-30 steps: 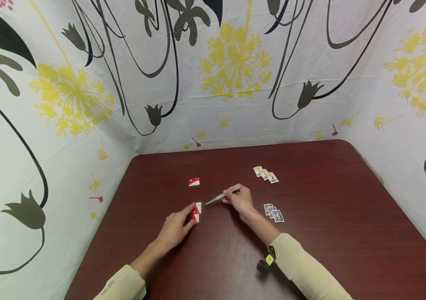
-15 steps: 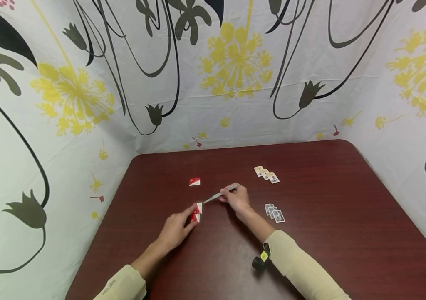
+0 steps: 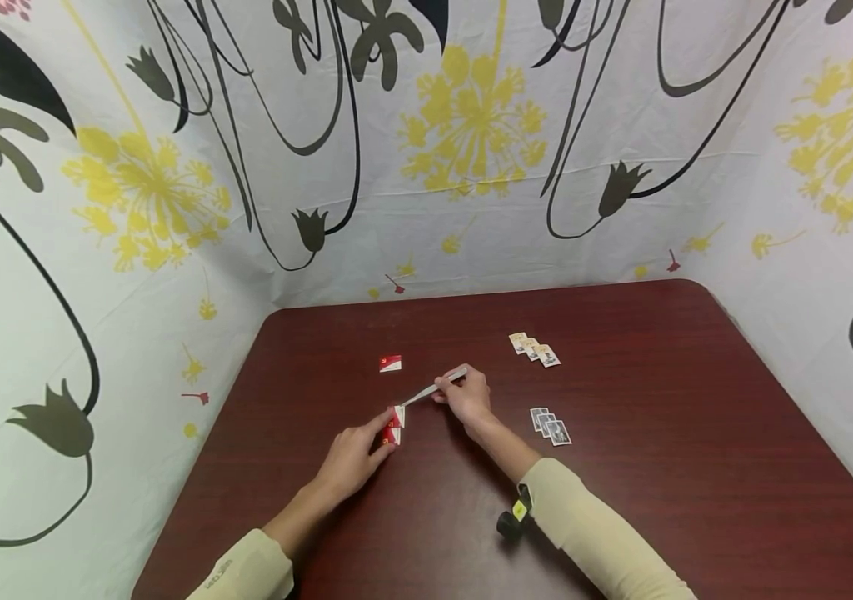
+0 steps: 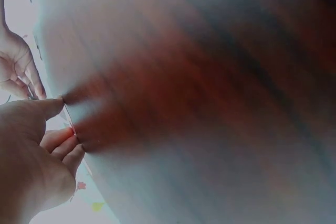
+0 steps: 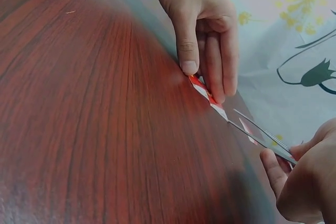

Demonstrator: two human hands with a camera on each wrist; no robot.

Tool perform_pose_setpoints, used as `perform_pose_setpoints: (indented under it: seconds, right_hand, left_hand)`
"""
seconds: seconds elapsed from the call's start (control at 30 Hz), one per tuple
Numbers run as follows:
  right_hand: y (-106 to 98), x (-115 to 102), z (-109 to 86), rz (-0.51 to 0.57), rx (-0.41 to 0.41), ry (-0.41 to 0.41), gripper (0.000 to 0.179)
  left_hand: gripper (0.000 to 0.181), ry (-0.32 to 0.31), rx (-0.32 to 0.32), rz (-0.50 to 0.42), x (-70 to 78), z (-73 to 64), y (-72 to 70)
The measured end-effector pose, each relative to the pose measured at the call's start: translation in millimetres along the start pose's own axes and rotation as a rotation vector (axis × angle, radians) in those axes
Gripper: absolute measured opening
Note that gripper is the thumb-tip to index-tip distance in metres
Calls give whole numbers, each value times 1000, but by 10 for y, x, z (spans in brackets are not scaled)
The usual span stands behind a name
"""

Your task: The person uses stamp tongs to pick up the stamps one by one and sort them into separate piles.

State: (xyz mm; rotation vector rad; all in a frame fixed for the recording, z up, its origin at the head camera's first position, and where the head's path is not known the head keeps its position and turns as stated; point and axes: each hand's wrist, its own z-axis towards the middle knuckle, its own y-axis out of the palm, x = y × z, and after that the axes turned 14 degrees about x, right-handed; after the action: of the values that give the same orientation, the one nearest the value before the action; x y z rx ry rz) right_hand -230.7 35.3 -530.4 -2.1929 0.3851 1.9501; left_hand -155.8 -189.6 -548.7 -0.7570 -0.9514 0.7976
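Note:
My left hand (image 3: 351, 457) reaches in from the left, its thumb and fingertips pressing on two overlapping red-and-white stamps (image 3: 393, 435) lying on the table. In the right wrist view its thumb (image 5: 187, 56) meets the near end of the stamps, with the fingers farther along the pair. My right hand (image 3: 469, 398) holds metal tweezers (image 3: 434, 388) slanting down and left. Their arms stand apart in the right wrist view, the lower tip (image 5: 229, 121) right at the far stamp's white corner. The left wrist view shows the left hand (image 4: 31, 156) low over the table.
Another red-and-white stamp (image 3: 390, 363) lies farther back on the dark red table (image 3: 621, 500). Several cream stamps (image 3: 535, 348) overlap at the back right. Several grey, white-edged stamps (image 3: 550, 426) lie nearer, right of the right hand. Flower-printed cloth (image 3: 396, 233) hangs behind the table.
My right hand has moved a little to the left, bringing the tweezer tips from beside the stamps up to the upper one's corner. The left hand stays in place.

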Motion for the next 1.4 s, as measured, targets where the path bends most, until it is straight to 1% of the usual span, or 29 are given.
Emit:
perform_pose_setpoints:
  seconds: [0.27,0.4,0.6,0.8,0.93,1.03,1.13,1.2,1.4]
  right_hand:
    - [-8,-17,-18,-40,29,-39,11]
    - [-8,-10,-20,-64,25,-49,10]
    - [-5,-1,-50,-70,-6,-28,10]
    - [-42,-24,-88,3,-28,-4,10]
    - [-95,-25,-86,28,-28,-1,10]
    - [-136,-22,-86,42,-31,1,10]
    - [-166,-17,-90,50,-36,7,10]
    - [-180,-18,-97,45,-38,14,10]
    - [-200,-1,-130,-17,-54,24,11]
  left_hand:
    - [64,4,7,-7,1,2,-9]
    - [63,15,17,-7,1,-1,-6]
    - [62,21,18,-6,-9,-7,3]
    - [64,24,12,-12,-9,0,-11]
    - [68,8,1,-27,-8,12,-36]
    - [70,-21,-5,-48,0,12,-54]
    - [71,-31,-4,-57,7,9,-66]
    - [71,-31,-3,-61,10,8,-69]
    - [69,-14,17,-62,0,11,-64]
